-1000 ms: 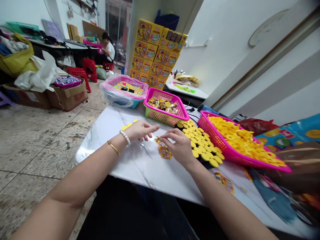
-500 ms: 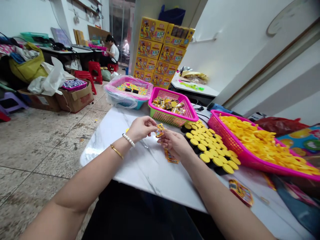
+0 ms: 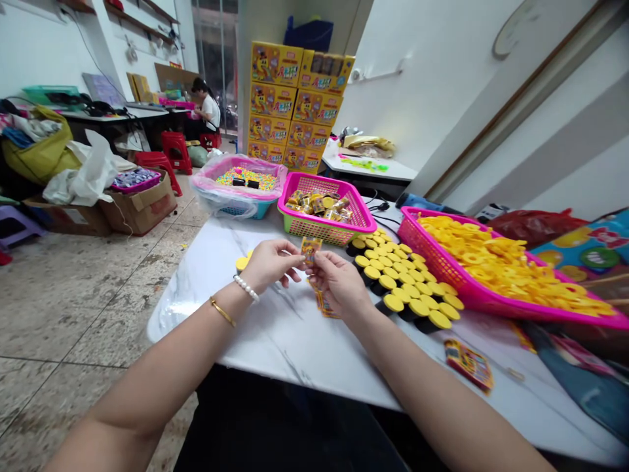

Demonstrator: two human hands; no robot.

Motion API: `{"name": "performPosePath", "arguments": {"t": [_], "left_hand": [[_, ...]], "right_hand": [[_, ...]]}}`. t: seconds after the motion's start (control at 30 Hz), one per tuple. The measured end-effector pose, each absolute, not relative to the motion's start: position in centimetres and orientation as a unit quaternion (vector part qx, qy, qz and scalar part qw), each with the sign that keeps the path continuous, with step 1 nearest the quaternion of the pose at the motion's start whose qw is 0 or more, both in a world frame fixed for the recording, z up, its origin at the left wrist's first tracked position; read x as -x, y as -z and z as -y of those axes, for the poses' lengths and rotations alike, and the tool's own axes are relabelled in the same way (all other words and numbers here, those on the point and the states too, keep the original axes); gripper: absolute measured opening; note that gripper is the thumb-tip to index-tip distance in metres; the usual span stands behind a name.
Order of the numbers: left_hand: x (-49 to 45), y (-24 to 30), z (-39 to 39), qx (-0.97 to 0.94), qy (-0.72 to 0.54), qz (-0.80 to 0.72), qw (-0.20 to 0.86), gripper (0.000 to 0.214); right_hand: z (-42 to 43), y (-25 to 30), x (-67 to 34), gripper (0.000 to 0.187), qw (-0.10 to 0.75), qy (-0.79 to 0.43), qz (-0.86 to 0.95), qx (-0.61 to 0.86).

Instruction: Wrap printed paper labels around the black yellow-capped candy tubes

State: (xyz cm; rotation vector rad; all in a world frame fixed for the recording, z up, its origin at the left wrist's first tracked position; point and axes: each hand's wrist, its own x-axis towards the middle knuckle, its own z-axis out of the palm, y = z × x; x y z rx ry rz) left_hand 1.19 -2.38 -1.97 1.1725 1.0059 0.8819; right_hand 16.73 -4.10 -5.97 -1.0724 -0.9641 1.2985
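Observation:
Between my two hands, above the table, is a small yellow printed wrapper [image 3: 310, 249]. My left hand [image 3: 269, 265], with a pearl bracelet and a gold bangle on its wrist, pinches the lower left edge. My right hand [image 3: 341, 283] grips the other side with thumb and forefinger. More printed wrappers [image 3: 325, 305] lie on the table under my right hand, partly hidden by it. One yellow-topped cup [image 3: 242, 263] stands behind my left hand. Rows of black cups with yellow lids [image 3: 407, 288] stand to the right of my right hand.
Behind my hands are a pink-and-green basket [image 3: 366, 228] of wrapped cups and a plastic-lined tub [image 3: 275, 169] of colourful beads. At right, a pink basket [image 3: 472, 308] holds yellow plastic pieces. A wrapper stack [image 3: 469, 366] lies near my right forearm. A person [image 3: 209, 111] sits far back.
The wrapper is now more upright between my fingers. My view has shifted slightly, so the surroundings appear further left. The cups and baskets stay in place.

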Motion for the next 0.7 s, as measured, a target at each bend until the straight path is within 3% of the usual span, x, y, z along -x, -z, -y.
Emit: {"name": "performPosePath", "arguments": {"t": [0.37, 0.7], "left_hand": [[-1.1, 1.7, 3.2, -0.494, -0.538, -0.424, 0.535, 0.042], [-1.4, 1.8, 3.3, -0.501, -0.474, -0.439, 0.575, 0.042]], "right_hand": [[4.6, 5.8, -16.9, 0.044, 0.598, -0.343, 0.498, 0.526], [4.6, 6.0, -16.5, 0.029, 0.618, -0.403, 0.491, 0.463]]}}
